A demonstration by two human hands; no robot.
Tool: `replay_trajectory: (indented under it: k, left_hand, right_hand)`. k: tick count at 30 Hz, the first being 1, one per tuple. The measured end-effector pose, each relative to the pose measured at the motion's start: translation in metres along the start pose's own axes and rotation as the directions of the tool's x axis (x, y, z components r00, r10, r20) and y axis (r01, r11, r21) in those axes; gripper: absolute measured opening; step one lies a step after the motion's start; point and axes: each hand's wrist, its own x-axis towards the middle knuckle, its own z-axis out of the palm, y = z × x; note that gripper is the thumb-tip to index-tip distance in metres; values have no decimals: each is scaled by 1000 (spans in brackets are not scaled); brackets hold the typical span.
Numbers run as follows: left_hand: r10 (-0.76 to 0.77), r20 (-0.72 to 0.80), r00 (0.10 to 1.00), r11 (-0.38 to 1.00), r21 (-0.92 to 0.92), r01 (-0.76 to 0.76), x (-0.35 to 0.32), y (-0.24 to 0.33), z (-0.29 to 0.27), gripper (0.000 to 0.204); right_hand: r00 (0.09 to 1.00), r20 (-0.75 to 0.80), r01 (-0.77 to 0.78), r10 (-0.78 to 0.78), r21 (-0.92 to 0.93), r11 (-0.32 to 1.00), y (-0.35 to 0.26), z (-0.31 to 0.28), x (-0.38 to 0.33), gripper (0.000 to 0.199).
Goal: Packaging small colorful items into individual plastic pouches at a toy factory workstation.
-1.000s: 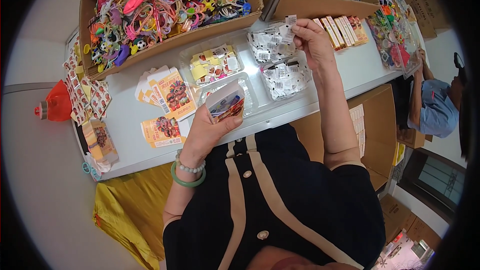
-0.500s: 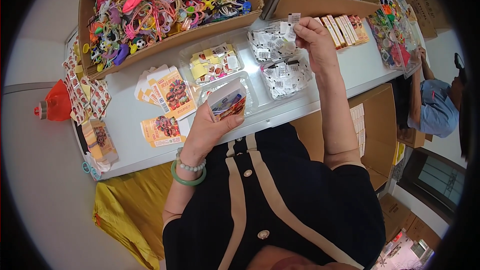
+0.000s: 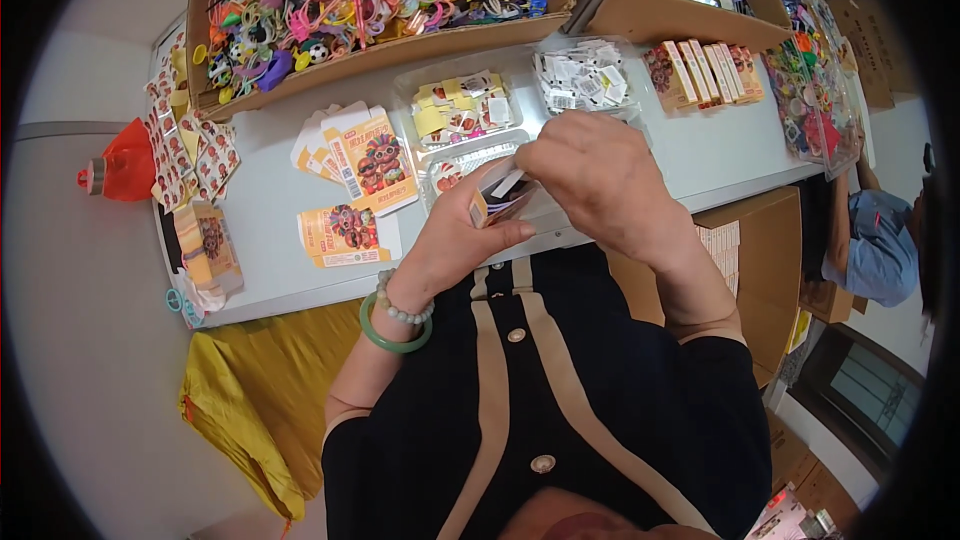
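My left hand (image 3: 455, 245) is wrapped round a small open carton (image 3: 482, 208), its mouth tilted up toward my right hand. Inside the carton some dark and coloured contents show. Right at the opening, my right hand (image 3: 595, 175) is closed, fingers pinched together. A small white packet (image 3: 510, 183) shows at the carton's mouth by those fingertips, which are partly hidden behind the hand. Beyond the hands, a clear tray holds white packets (image 3: 582, 77). Another clear tray beside it holds yellow and white sticker pieces (image 3: 462, 108).
Flattened orange cartons (image 3: 372, 162) lie on the white table (image 3: 265, 280). Upright filled cartons (image 3: 705, 73) form a row at the right. Cardboard boxes of colourful trinkets (image 3: 400, 50) and shiny packets (image 3: 680, 15) line the back. A co-worker in a blue shirt (image 3: 880, 245) is at far right.
My right hand has come from above the white packet tray to the carton's mouth, bringing a small white packet. The left hand still holds the carton; the view has shifted slightly.
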Motion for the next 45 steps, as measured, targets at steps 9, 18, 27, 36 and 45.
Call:
replay_trajectory:
  k: [9, 18, 27, 36, 45]
  left_hand:
    - [35, 24, 999, 992, -122, -32, -6, 3, -8, 49]
    - [85, -77, 993, 984, -150, -96, -15, -3, -25, 51]
    - [186, -368, 911, 955, -149, -256, -29, 5, -56, 65]
    - [137, -307, 942, 971, -147, -189, -30, -3, -54, 66]
    - [112, -283, 953, 980, -126, -153, -30, -2, -54, 66]
  right_hand:
    - [999, 53, 4, -12, 141, 990, -9, 3, 5, 21]
    - [973, -43, -173, 227, 515, 840, 7, 2, 3, 13]
    - [957, -132, -267, 258, -59, 962, 52, 45, 9, 18]
    - [917, 293, -170, 270, -326, 930, 69, 99, 50, 15]
    - [981, 123, -144, 153, -74, 987, 67, 103, 47, 13]
